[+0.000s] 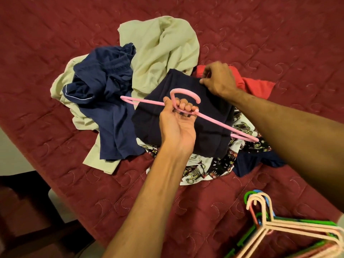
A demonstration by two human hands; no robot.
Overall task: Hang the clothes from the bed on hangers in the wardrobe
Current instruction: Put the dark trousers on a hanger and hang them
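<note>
A heap of clothes lies on the dark red quilted bed (55,43). My left hand (176,123) grips a pink plastic hanger (214,121) just below its hook, holding it over a folded dark navy garment (204,135). At the far corner of that garment, my right hand (217,79) pinches the cloth. Around it lie a pale green garment (163,51), a blue garment (104,86), a red garment (256,86) and a patterned black-and-white cloth (201,168).
A stack of coloured hangers (275,226) in cream, green, blue and red lies on the bed at the lower right. The bed's edge runs diagonally at the lower left, with dark furniture (28,211) and pale floor (11,155) beyond it.
</note>
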